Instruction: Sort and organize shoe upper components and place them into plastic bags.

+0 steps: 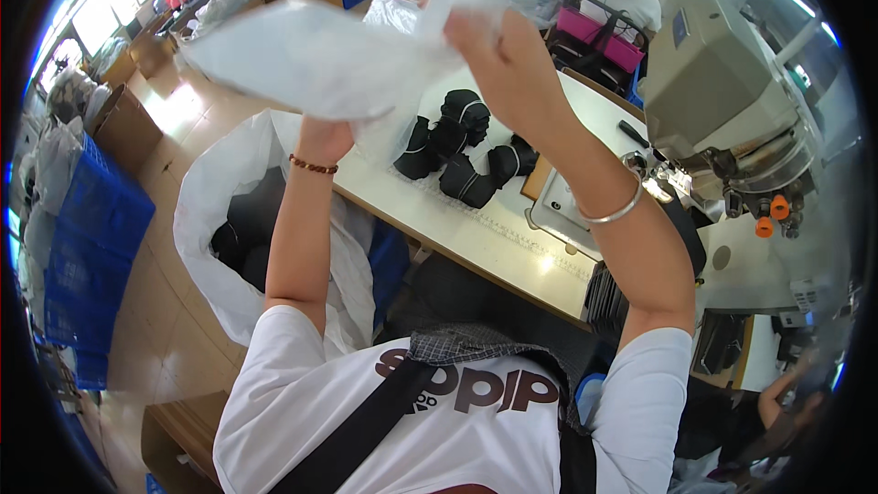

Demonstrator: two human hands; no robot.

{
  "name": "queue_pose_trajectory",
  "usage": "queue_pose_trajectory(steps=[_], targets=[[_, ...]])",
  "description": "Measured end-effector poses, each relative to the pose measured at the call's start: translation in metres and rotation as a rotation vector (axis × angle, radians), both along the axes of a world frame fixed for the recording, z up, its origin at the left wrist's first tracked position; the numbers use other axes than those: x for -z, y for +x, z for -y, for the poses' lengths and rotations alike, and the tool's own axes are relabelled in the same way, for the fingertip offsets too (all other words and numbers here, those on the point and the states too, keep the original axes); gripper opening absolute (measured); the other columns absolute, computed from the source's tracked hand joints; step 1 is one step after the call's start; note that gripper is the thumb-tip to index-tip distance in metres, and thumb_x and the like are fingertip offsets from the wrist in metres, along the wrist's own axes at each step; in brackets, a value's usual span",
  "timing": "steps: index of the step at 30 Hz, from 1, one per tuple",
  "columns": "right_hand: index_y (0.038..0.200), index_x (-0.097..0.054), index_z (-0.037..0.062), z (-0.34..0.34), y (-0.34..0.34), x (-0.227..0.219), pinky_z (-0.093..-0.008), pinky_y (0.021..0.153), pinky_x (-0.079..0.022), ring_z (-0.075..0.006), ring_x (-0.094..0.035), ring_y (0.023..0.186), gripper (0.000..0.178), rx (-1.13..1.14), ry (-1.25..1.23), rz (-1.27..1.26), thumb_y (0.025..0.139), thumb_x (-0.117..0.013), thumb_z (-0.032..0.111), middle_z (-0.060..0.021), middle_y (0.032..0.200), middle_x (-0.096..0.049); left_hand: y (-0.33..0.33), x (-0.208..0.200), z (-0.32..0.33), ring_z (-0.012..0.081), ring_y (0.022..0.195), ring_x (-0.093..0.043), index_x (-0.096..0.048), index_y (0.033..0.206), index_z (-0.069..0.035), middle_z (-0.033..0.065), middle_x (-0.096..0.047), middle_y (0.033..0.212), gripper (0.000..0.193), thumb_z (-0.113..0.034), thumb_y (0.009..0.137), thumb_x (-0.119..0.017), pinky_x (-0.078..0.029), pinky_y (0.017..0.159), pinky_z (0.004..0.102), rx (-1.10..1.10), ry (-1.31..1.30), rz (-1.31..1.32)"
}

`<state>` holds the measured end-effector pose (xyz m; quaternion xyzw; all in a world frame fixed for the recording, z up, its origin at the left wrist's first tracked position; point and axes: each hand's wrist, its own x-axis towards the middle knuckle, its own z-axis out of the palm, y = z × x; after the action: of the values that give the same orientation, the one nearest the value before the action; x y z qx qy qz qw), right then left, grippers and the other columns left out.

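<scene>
A translucent white plastic bag (306, 50), blurred by motion, is raised in front of me above the table's far left end. My right hand (498, 46) is closed on its bunched right part, the fingertips partly covered by the plastic. My left hand (325, 139), below a beaded bracelet, reaches up to the lower edge of the bag, which hides its fingers. Beneath the bag, several bundles of black moulded cups (466, 178), bound with thin white strips, lie on the white table (512, 238).
A sewing machine (713, 82) stands at the right, with a dark-handled tool (633, 134) beside it. Left of the table, an open white sack (215, 187) contains black pieces. Blue crates (101, 238) line the far left; a cardboard box (178, 434) sits lower left. Other people work beyond.
</scene>
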<state>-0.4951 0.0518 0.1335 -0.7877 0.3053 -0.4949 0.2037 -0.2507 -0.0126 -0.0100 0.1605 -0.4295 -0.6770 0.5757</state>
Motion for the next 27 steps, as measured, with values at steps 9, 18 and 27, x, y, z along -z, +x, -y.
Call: queue_pose_trajectory(steps=[9,18,27], targets=[[0.148,-0.027,-0.0002,-0.062,-0.003,0.061,-0.0404,0.089,-0.043,-0.0298,-0.054,0.099,0.105,0.087,-0.215,-0.855,0.066,-0.084,0.032,-0.0139,0.102,-0.054,-0.006,0.086,-0.070,0.0239,0.136,-0.039,-0.031,0.150,-0.007,0.0089,-0.039,0.150,0.060,-0.029,0.099,-0.053,-0.031,0.114,0.0386,0.025,0.000,-0.040],[0.127,-0.051,-0.0048,-0.148,-0.066,0.151,-0.0377,0.056,-0.050,-0.0305,-0.062,0.080,0.051,0.493,-0.648,-0.439,0.080,-0.055,0.013,-0.0285,0.114,-0.056,0.033,0.121,-0.124,0.0257,0.137,-0.038,-0.031,0.149,-0.004,0.0124,-0.036,0.152,0.065,-0.027,0.095,-0.059,-0.030,0.114,0.0405,0.409,-0.324,0.470],[0.117,-0.060,0.0071,-0.306,-0.219,0.124,-0.0383,0.071,-0.055,-0.0320,-0.065,0.085,0.039,0.762,0.002,-0.409,0.079,-0.064,0.010,-0.0151,0.095,-0.063,-0.180,0.015,-0.150,0.0362,0.130,-0.046,-0.044,0.140,0.005,0.0252,-0.046,0.138,0.077,-0.044,0.085,-0.068,-0.038,0.106,0.0466,0.730,-0.692,0.545]])
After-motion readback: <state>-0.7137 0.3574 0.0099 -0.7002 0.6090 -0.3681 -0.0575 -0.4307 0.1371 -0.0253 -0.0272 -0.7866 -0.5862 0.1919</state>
